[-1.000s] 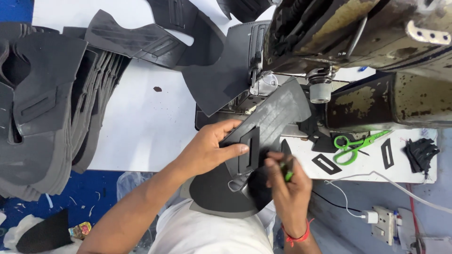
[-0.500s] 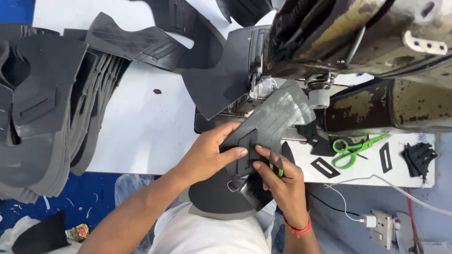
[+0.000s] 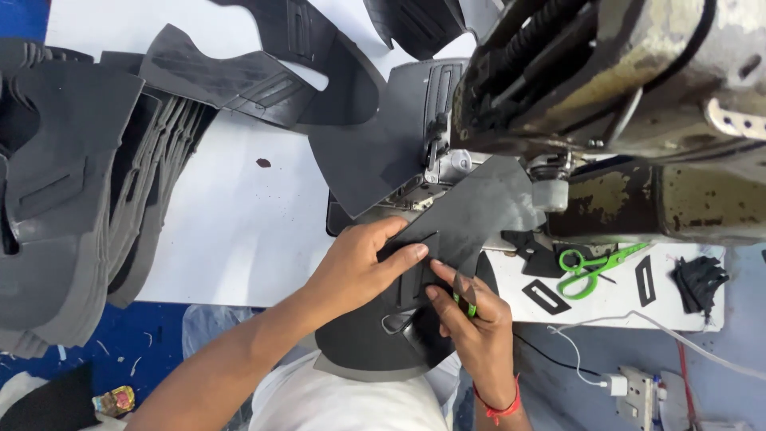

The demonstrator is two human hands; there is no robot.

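A large dark grey cut panel of flat, leather-like sheet material (image 3: 471, 215) is pinned flat by the left hand (image 3: 355, 267), whose palm and spread fingers press down on its near portion, fingertips resting at a small dark rectangular patch (image 3: 415, 275) laid on top of it. Ahead of that press the panel runs up under the head of the worn, grimy industrial sewing machine (image 3: 622, 96); behind and below it the sheet curves down over the table edge toward the lap. The right hand (image 3: 471, 319) is closed — a small green-handled tool (image 3: 465, 302) is pinched in it, and its forefinger and thumb touch the patch just beside the left fingertips. What kind of tool it is cannot be told.

The panel is judged to be light and limp rather than stiff: it droops where unsupported, yet lies flat under pressure. Its matt face looks grippy, not slippery, and not fragile. It is best held by flat finger pressure close to the patch, not lifted by an edge.

To the right of the grip lie green-handled scissors (image 3: 594, 267) and small black cut-out pieces (image 3: 546, 295) on the white table (image 3: 231, 231); far left of it, a stack of dark grey panels (image 3: 72, 199).
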